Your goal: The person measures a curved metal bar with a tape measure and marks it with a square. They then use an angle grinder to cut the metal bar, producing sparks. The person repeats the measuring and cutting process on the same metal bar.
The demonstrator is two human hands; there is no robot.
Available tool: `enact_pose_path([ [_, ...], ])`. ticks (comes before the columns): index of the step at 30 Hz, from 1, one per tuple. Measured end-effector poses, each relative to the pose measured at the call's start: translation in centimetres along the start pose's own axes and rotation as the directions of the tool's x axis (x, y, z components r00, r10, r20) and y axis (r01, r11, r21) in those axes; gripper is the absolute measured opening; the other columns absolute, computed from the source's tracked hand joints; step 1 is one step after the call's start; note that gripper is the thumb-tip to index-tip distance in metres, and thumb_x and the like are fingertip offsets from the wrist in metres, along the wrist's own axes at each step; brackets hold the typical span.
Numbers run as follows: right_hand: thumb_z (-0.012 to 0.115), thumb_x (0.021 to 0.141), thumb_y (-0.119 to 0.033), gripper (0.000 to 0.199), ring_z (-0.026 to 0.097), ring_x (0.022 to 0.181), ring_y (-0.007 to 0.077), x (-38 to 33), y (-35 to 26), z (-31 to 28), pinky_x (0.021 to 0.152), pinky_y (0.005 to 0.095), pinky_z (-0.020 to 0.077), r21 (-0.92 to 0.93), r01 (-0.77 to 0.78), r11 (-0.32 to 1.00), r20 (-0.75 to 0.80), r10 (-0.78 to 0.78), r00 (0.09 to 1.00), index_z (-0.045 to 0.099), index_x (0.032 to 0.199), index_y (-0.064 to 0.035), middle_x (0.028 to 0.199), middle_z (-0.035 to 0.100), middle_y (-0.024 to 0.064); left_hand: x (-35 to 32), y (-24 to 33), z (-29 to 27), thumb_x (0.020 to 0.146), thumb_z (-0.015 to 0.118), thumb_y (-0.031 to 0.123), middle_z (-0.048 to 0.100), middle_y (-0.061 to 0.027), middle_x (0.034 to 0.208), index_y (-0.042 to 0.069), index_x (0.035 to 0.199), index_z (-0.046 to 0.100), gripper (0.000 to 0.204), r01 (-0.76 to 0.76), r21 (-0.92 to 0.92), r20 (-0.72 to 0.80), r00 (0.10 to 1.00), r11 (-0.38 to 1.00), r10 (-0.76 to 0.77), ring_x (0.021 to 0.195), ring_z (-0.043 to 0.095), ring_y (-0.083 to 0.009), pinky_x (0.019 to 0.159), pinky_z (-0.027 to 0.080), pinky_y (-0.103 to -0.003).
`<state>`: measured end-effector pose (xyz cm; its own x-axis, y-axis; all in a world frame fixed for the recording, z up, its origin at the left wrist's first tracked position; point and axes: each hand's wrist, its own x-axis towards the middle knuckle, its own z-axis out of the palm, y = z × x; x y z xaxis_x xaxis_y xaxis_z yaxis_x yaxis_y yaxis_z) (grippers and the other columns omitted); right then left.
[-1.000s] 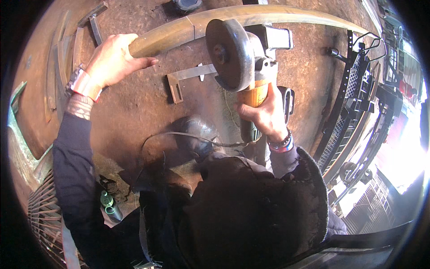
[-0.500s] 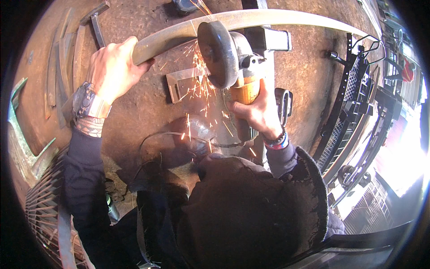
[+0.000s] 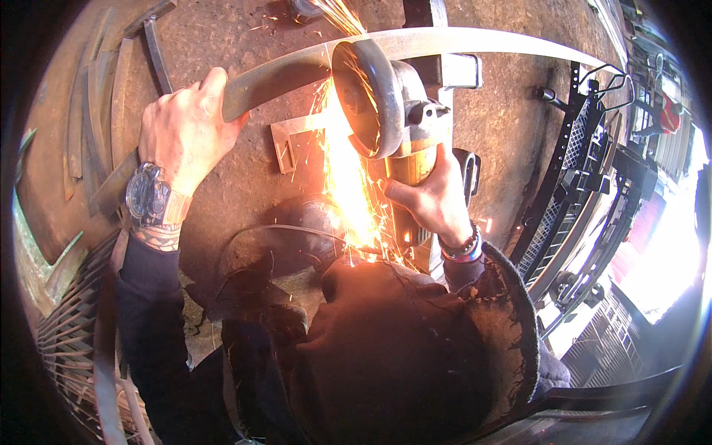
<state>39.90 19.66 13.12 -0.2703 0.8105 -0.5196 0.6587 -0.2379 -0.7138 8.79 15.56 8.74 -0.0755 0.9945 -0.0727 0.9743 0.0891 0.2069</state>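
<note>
My left hand (image 3: 182, 133) is closed around the left end of a long metal bar (image 3: 489, 43), which runs across the upper part of the view. My right hand (image 3: 436, 194) is wrapped round the yellow body of an angle grinder (image 3: 413, 165). The grinder's disc, partly hidden by its guard (image 3: 377, 96), meets the bar a short way right of my left hand. A dense, bright stream of sparks (image 3: 348, 193) pours from there toward my dark apron (image 3: 400, 334), and more sparks fly off beyond the bar.
A square metal support (image 3: 460, 71) stands under the bar. On the floor lie a small angled metal frame (image 3: 283, 144) and metal strips (image 3: 96, 104). A cord (image 3: 274, 227) loops near my legs. Black metal grilles (image 3: 567, 185) line the right; a person in red (image 3: 670, 119) is far off.
The sparks have grown from a thin scatter into a thick, glaring stream. The bar, the grinder and both hands sit slightly lower in view.
</note>
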Motion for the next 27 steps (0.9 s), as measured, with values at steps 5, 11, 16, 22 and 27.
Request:
enact_pose_path([
  [5, 0.081, 0.065, -0.013, 0.066, 0.066, 0.089, 0.0203, 0.3, -0.5, 0.1, 0.081, 0.0354, 0.0557, 0.053, -0.059, 0.997, 0.008, 0.058, 0.998, 0.053, 0.123, 0.0027, 0.104, 0.068, 0.0123, 0.1, 0.1, 0.0, 0.077, 0.083, 0.031, 0.071, -0.0164, 0.077, 0.008, 0.096, 0.057, 0.039, 0.001, 0.000, 0.012, 1.000, 1.000, -0.001, 0.075, 0.072, -0.0359, 0.061, 0.057, -0.046],
  [11, 0.081, 0.065, -0.013, 0.067, 0.066, 0.091, 0.0206, 0.5, -1.1, 0.3, 0.083, 0.0360, 0.0552, 0.056, -0.038, 0.998, -0.026, 0.039, 0.999, 0.053, 0.123, 0.0030, 0.105, 0.067, 0.0130, 0.0, 0.4, -0.4, 0.080, 0.080, 0.034, 0.070, -0.0150, 0.081, 0.008, 0.094, 0.055, 0.039, 0.040, 0.008, 0.058, 0.997, 0.999, -0.041, 0.079, 0.070, -0.0382, 0.065, 0.055, -0.049],
  [16, 0.080, 0.065, -0.013, 0.069, 0.067, 0.093, 0.0218, 0.8, -0.9, 0.2, 0.085, 0.0365, 0.0547, 0.021, -0.036, 0.999, -0.015, 0.036, 0.999, 0.052, 0.125, 0.0033, 0.106, 0.068, 0.0136, 0.0, 0.2, -0.4, 0.080, 0.080, 0.035, 0.069, -0.0146, 0.081, 0.008, 0.093, 0.053, 0.040, 0.046, -0.008, 0.064, 0.997, 0.999, -0.045, 0.079, 0.069, -0.0392, 0.067, 0.053, -0.051],
  [22, 0.081, 0.065, -0.013, 0.065, 0.067, 0.092, 0.0215, 1.2, -1.5, 0.3, 0.084, 0.0359, 0.0548, 0.019, -0.020, 1.000, -0.024, 0.020, 1.000, 0.055, 0.122, 0.0040, 0.104, 0.069, 0.0138, -0.3, -0.1, -0.1, 0.077, 0.082, 0.032, 0.068, -0.0142, 0.079, 0.008, 0.093, 0.054, 0.040, 0.006, -0.014, 0.021, 1.000, 1.000, -0.006, 0.077, 0.069, -0.0379, 0.064, 0.054, -0.049],
  [27, 0.081, 0.065, -0.014, 0.061, 0.068, 0.091, 0.0208, 1.6, -1.3, 0.2, 0.083, 0.0355, 0.0551, -0.022, -0.021, 1.000, -0.031, 0.021, 0.999, 0.057, 0.118, 0.0050, 0.103, 0.070, 0.0140, -0.1, 0.0, -0.1, 0.075, 0.084, 0.029, 0.070, -0.0140, 0.079, 0.007, 0.095, 0.057, 0.040, -0.002, -0.014, 0.021, 1.000, 1.000, 0.002, 0.076, 0.071, -0.0359, 0.063, 0.056, -0.047],
])
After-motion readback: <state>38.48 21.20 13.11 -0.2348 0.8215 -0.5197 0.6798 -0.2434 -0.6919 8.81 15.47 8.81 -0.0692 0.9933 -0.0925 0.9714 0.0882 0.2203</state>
